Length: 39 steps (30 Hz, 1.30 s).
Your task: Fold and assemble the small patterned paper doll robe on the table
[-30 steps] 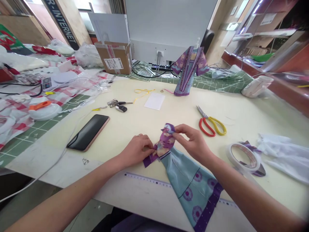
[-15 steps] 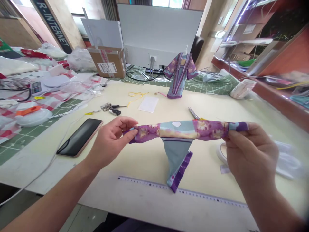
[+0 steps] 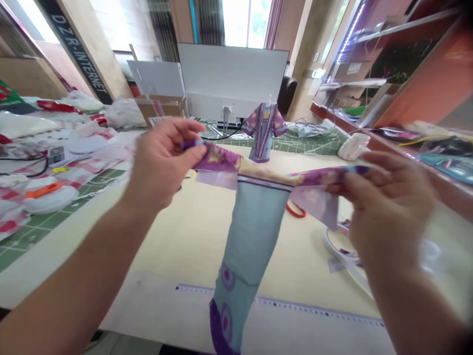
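Two sleeves (image 3: 220, 158), pinched at their ends by left hand (image 3: 158, 165) and right hand (image 3: 391, 202), look joined to the blue robe (image 3: 260, 212), sheer flaps (image 3: 216, 180) seemingly unfastened.

The garment (image 3: 258, 222) in the middle of the frame is thin, smooth-looking cloth, with translucent, film-like strips (image 3: 317, 203) behind its sleeves. Beneath it the cream surface (image 3: 192, 241) looks smooth and matt, while the red scissor handle (image 3: 296, 211) looks like smooth plastic. At upper left, crinkled, shiny plastic bags (image 3: 123, 113) lie near a matt cardboard box (image 3: 164, 107).
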Available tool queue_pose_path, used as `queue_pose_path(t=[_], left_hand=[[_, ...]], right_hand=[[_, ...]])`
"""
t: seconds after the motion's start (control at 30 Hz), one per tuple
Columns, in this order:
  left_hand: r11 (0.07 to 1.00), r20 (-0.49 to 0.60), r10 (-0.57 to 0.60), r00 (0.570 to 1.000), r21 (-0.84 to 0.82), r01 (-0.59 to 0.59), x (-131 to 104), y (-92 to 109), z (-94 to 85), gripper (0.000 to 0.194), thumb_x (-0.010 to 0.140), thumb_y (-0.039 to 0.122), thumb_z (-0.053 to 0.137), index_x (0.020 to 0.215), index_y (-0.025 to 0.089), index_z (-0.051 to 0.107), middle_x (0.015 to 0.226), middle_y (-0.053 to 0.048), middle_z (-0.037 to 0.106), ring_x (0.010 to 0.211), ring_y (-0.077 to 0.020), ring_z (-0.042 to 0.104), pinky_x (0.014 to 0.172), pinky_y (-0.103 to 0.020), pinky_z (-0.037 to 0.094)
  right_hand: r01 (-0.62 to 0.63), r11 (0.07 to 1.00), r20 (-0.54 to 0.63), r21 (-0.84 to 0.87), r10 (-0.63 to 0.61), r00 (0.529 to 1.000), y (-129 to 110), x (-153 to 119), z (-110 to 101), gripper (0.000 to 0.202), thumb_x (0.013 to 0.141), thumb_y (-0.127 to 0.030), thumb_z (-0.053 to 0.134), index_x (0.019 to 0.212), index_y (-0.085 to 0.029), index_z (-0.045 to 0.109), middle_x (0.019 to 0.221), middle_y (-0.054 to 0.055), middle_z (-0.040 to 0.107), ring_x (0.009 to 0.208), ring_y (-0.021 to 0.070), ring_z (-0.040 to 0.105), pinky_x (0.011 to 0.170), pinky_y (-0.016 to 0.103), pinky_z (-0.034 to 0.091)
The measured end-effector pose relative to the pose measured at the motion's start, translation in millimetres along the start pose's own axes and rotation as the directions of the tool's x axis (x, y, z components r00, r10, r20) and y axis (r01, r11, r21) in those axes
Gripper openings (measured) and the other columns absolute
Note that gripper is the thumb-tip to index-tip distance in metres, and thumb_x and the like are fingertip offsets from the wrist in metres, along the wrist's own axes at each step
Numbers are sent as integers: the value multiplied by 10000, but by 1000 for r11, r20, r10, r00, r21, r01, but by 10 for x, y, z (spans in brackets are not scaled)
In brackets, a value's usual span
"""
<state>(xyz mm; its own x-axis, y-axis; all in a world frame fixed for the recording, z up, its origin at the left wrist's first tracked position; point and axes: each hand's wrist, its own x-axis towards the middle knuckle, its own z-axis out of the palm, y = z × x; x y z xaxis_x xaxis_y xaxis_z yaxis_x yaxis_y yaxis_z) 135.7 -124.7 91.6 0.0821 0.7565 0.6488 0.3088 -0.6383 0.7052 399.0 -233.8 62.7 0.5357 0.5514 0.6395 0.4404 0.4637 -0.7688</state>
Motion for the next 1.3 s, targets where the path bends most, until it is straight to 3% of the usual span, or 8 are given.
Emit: queue_pose_path(t=[0.13,0.23,0.33,0.47,0.57,0.73,0.93,1.3], left_hand=[[976,231,-167,959,177,127,-118,-704,447,262,744,164,610,1003,118,610,850,-41,631,741,-151,597,696,-316,512],[958,275,-187,943,263,113,-464,-912,520,342,711,196,644,1041,125,595,1005,-89,626,925,-232,586,855,-436,466],[962,475,-102,874,270,-34,-900,-850,375,275,799,301,605,1042,174,586,1020,-62,623,965,-216,571,894,-416,449],[940,685,69,725,198,-277,-1390,-694,152,384,824,403,599,1137,193,527,1140,-80,565,1065,-220,512,922,-380,431],[918,698,10,716,277,-284,-1603,-662,57,534,750,481,657,1156,179,486,1136,-97,552,1053,-254,504,913,-411,417],[887,685,-89,723,385,-256,-1750,-628,11,371,772,367,646,1068,193,505,1076,-75,554,1003,-254,494,878,-422,389],[916,628,-62,776,345,-206,-1797,-507,173,86,845,214,542,923,181,531,909,-45,575,859,-203,509,799,-380,385],[898,549,-37,835,384,-213,-1842,-475,334,228,842,274,570,1039,180,507,934,-59,606,850,-222,527,802,-404,403]], right_hand=[[-235,950,172,-204,271,947,691,31,172,331,737,-276,641,1042,-172,565,707,-10,568,626,145,593,598,318,518],[-59,832,317,-552,275,908,973,-154,88,381,759,-267,615,1122,-183,536,894,56,633,729,187,612,673,377,508],[187,823,530,-537,156,834,913,-478,-73,224,833,-264,544,1044,-193,566,958,77,633,827,201,609,681,351,504],[460,848,814,-264,-59,577,635,-877,-203,189,864,-151,501,1039,-181,565,978,77,615,923,188,551,778,347,488],[530,822,877,-206,-85,473,520,-1044,-254,151,849,-131,510,989,-149,564,949,87,593,870,190,512,743,358,478],[608,758,904,-235,-59,423,512,-1171,-302,170,821,-153,540,988,-132,567,970,109,564,902,229,478,759,401,472],[674,697,915,-246,-62,398,588,-1201,-192,140,812,-56,479,781,-154,574,828,72,559,818,198,483,735,371,459],[398,883,755,-249,-80,651,536,-1147,-235,141,823,-78,507,866,-187,584,788,43,621,722,151,552,654,311,460]])
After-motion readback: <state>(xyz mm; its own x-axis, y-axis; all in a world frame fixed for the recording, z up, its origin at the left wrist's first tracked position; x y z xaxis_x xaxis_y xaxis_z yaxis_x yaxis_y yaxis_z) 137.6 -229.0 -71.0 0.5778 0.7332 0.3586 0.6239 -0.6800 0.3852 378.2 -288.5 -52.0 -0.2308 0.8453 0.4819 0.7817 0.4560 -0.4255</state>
